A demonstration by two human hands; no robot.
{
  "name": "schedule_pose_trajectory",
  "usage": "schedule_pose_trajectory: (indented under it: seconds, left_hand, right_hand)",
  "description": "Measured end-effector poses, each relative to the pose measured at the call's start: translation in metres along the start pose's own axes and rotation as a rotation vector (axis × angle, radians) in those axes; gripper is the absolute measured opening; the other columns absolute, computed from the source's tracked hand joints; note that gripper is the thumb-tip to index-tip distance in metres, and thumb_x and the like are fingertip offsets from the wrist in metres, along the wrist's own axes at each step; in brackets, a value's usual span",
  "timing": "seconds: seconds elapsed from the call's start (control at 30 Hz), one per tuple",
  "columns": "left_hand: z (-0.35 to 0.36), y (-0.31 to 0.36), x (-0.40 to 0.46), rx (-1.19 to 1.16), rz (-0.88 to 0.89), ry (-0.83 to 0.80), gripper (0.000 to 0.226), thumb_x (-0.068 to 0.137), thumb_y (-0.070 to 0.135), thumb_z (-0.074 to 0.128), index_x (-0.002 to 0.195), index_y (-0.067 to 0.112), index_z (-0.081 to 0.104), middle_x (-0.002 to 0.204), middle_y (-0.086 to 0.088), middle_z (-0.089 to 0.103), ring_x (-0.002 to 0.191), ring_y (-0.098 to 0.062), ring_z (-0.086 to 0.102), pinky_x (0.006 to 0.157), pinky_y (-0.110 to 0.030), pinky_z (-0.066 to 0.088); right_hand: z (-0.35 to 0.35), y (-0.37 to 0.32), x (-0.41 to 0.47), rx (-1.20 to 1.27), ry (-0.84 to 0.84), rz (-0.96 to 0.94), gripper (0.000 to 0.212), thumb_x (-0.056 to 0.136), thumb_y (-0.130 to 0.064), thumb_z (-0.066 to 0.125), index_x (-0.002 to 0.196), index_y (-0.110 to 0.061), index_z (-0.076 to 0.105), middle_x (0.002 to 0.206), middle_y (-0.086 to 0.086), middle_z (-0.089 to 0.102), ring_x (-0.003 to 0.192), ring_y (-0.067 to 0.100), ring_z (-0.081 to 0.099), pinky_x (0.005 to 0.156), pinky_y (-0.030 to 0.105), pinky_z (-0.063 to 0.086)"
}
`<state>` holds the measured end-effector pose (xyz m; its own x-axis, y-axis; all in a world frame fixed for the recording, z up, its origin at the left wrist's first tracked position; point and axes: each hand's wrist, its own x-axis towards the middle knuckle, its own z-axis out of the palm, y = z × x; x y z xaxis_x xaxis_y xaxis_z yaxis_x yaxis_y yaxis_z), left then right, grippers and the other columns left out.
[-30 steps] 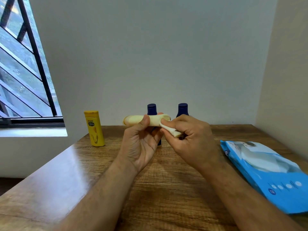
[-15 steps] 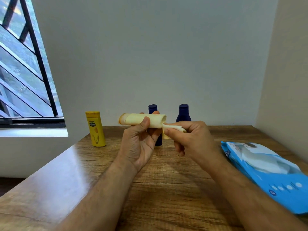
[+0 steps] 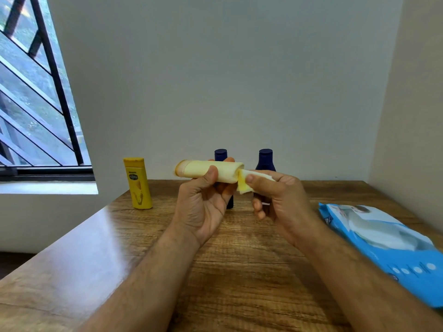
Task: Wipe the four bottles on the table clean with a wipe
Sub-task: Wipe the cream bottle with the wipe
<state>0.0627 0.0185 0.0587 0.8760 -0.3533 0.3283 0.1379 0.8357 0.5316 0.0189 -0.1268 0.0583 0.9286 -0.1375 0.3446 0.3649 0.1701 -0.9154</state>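
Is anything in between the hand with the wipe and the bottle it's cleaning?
Nothing visible. The right hand pinches the wipe right at the flat end of the cream bottle, which the left hand holds sideways above the table.

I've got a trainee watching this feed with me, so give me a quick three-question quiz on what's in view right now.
1. True or false: the cream bottle in the left hand is held upright.
2. Which item does the right hand pinch? A) the wipe B) the blue wipe pack C) the yellow bottle
3. How many bottles stand on the table, and what colours?

Key
1. False: it lies sideways, cap end to the person's left.
2. A: the wipe is at the bottle's base end.
3. Three: one yellow, plus the left dark blue bottle and the right dark blue bottle, both partly hidden behind the hands.
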Motion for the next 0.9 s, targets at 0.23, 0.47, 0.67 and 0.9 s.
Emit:
schedule_pose_trajectory:
  seconds: [0.23, 0.47, 0.67, 0.9]
  left_hand:
    - [-0.0036, 0.0019, 0.0006, 0.005, -0.005, -0.011, 0.061, 0.079, 0.007, 0.069, 0.133, 0.003, 0.042, 0.130, -0.031, 0.060, 0.119, -0.041, 0.063, 0.101, -0.049, 0.050]
    - [-0.0005, 0.0001, 0.0000, -0.007, -0.030, -0.006, 0.069, 0.071, 0.010, 0.073, 0.132, 0.001, 0.043, 0.126, -0.031, 0.063, 0.117, -0.041, 0.063, 0.093, -0.048, 0.056]
    - [-0.0010, 0.0026, 0.0000, 0.000, 0.024, 0.037, 0.045, 0.085, 0.012, 0.060, 0.127, 0.002, 0.046, 0.121, -0.028, 0.066, 0.119, -0.040, 0.063, 0.096, -0.047, 0.055]
    - [0.0011, -0.0002, -0.0019, 0.071, -0.068, 0.005, 0.048, 0.085, 0.010, 0.059, 0.129, -0.001, 0.045, 0.127, -0.031, 0.062, 0.118, -0.041, 0.063, 0.087, -0.044, 0.060]
  right_hand:
    - [0.0029, -0.0029, -0.0024, 0.041, -0.054, -0.014, 0.028, 0.082, -0.023, 0.071, 0.105, -0.006, 0.072, 0.069, 0.007, 0.062, 0.048, 0.013, 0.048, 0.040, 0.023, 0.042]
    - [-0.0022, -0.0009, 0.0033, -0.143, 0.198, -0.101, 0.013, 0.090, -0.021, 0.070, 0.097, -0.011, 0.069, 0.059, 0.005, 0.059, 0.041, 0.011, 0.049, 0.038, 0.024, 0.043]
    - [-0.0010, -0.0052, -0.0007, -0.001, -0.008, -0.084, 0.012, 0.087, -0.013, 0.069, 0.099, -0.015, 0.073, 0.071, 0.007, 0.065, 0.046, 0.015, 0.051, 0.038, 0.025, 0.045]
    - [-0.0004, -0.0014, 0.0001, -0.198, 0.131, -0.149, 0.010, 0.089, -0.018, 0.069, 0.099, -0.016, 0.070, 0.079, 0.006, 0.070, 0.048, 0.013, 0.055, 0.040, 0.027, 0.048]
